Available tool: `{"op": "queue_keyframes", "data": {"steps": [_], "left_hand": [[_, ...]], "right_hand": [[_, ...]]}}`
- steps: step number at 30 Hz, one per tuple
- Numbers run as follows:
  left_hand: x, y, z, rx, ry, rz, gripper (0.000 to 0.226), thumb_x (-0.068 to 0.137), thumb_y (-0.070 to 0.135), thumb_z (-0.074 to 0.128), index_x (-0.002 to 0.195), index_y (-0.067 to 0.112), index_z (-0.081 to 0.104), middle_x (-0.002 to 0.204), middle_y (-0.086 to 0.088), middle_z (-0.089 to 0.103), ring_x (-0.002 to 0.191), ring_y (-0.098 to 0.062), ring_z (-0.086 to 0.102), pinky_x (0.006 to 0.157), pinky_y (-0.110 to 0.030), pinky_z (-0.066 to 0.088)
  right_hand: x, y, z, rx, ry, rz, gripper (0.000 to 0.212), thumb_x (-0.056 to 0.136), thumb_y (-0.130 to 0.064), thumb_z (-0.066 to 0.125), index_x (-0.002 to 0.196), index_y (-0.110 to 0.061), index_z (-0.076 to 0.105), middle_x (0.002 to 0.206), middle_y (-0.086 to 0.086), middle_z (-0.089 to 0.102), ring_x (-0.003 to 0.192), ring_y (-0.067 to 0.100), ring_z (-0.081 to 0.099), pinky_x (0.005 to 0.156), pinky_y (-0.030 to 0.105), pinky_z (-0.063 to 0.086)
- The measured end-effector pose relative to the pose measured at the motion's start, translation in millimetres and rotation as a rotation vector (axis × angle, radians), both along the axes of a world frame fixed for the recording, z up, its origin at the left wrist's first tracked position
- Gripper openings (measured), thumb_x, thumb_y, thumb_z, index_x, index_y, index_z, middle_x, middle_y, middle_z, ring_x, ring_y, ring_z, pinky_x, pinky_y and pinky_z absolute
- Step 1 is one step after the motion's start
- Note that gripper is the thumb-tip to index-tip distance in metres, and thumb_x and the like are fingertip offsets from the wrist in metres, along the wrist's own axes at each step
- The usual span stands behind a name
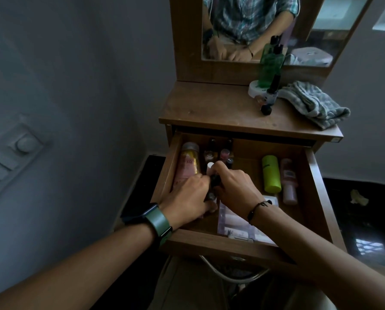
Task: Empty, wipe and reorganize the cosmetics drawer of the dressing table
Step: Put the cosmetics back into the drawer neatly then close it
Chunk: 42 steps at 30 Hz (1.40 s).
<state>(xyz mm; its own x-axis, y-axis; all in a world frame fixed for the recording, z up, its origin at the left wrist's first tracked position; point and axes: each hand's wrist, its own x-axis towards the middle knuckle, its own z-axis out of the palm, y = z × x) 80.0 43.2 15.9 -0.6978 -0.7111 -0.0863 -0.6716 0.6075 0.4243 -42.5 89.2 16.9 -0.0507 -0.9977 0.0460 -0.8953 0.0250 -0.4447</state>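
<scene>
Grey walls flank the open wooden drawer (316,175) of bottles; left hand (188,195) and right hand (236,184) both grip small dark bottles (281,183), details hidden.

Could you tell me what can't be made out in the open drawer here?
Head view only:
- What the hands, left hand and right hand, grip: small dark items, mostly covered by fingers.
- Small bottles at the drawer back: shadowed under the tabletop.
- Pink bottle label: too blurred to read.
- Flat packets: partly behind the right wrist.
</scene>
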Motion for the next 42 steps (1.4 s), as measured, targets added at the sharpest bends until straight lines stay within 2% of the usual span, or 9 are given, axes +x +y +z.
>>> {"op": "queue_keyframes", "data": {"steps": [8,12,18,22,25,29,34,36,42], "left_hand": [[0,1,3,0.003,0.060,-0.024,0.041,0.080,0.034,0.067,0.112,0.013,0.053,0.115,-0.003,0.055,0.105,-0.018,0.052,0.081,-0.026,0.040],[1,1,3,0.012,0.058,-0.019,0.040,0.079,0.036,0.068,0.107,0.012,0.054,0.109,-0.003,0.056,0.100,-0.018,0.053,0.076,-0.024,0.038],[0,0,5,0.026,0.061,0.003,0.034,0.077,0.035,0.070,0.096,0.011,0.055,0.098,0.000,0.051,0.088,-0.011,0.045,0.072,-0.023,0.033],[1,2,8,0.037,0.108,0.042,0.026,0.080,0.034,0.068,0.088,0.014,0.053,0.096,-0.001,0.053,0.089,-0.013,0.051,0.068,-0.020,0.036],[1,3,11,0.035,0.154,0.075,0.027,0.083,0.035,0.064,0.089,0.009,0.058,0.088,0.001,0.051,0.082,-0.011,0.050,0.060,-0.015,0.035],[2,4,14,0.001,0.186,0.131,0.030,0.088,0.035,0.057,0.089,0.006,0.062,0.091,-0.005,0.058,0.081,-0.013,0.054,0.069,-0.025,0.043],[4,2,13,-0.057,0.267,0.187,0.023,0.091,0.027,0.054,0.077,0.010,0.058,0.076,0.004,0.049,0.072,-0.011,0.047,0.053,-0.019,0.027],[5,-1,10,-0.092,0.286,0.206,0.021,0.091,0.026,0.054,0.074,0.013,0.056,0.075,0.003,0.050,0.072,-0.013,0.049,0.056,-0.021,0.023],[2,-12,24,-0.104,0.343,0.157,0.016,0.088,0.024,0.057,0.073,0.019,0.057,0.077,0.006,0.056,0.073,-0.012,0.055,0.056,-0.012,0.033]], "right_hand": [[-1,3,2,0.001,-0.072,-0.054,0.032,0.088,-0.011,0.054,0.116,-0.010,0.041,0.101,0.014,0.065,0.088,0.033,0.062,0.063,0.033,0.040],[-2,4,3,0.006,-0.099,-0.087,0.029,0.086,-0.009,0.056,0.113,-0.009,0.044,0.102,0.012,0.066,0.091,0.032,0.062,0.072,0.039,0.048],[-8,8,2,-0.073,-0.148,-0.122,0.022,0.082,-0.002,0.052,0.104,-0.008,0.050,0.088,0.011,0.067,0.080,0.032,0.062,0.069,0.042,0.050],[-12,9,2,-0.148,-0.185,-0.152,0.020,0.081,0.003,0.048,0.097,-0.008,0.053,0.082,0.010,0.066,0.074,0.030,0.061,0.067,0.046,0.051],[-14,11,2,-0.198,-0.188,-0.162,0.022,0.079,0.007,0.049,0.094,-0.006,0.056,0.078,0.008,0.065,0.071,0.028,0.062,0.065,0.045,0.052],[-13,10,3,-0.227,-0.181,-0.173,0.022,0.080,0.006,0.046,0.092,-0.007,0.059,0.076,0.007,0.065,0.070,0.027,0.062,0.065,0.043,0.052],[-14,10,4,-0.295,-0.173,-0.187,0.019,0.083,0.004,0.045,0.090,-0.006,0.059,0.075,0.007,0.065,0.068,0.026,0.063,0.063,0.042,0.053],[-14,11,5,-0.327,-0.188,-0.201,0.015,0.084,0.002,0.047,0.089,-0.007,0.059,0.075,0.004,0.065,0.068,0.024,0.063,0.062,0.039,0.054],[-30,15,21,-0.512,-0.325,-0.314,0.011,0.082,0.001,0.058,0.081,-0.009,0.061,0.069,-0.001,0.067,0.060,0.014,0.064,0.056,0.036,0.053]]}}
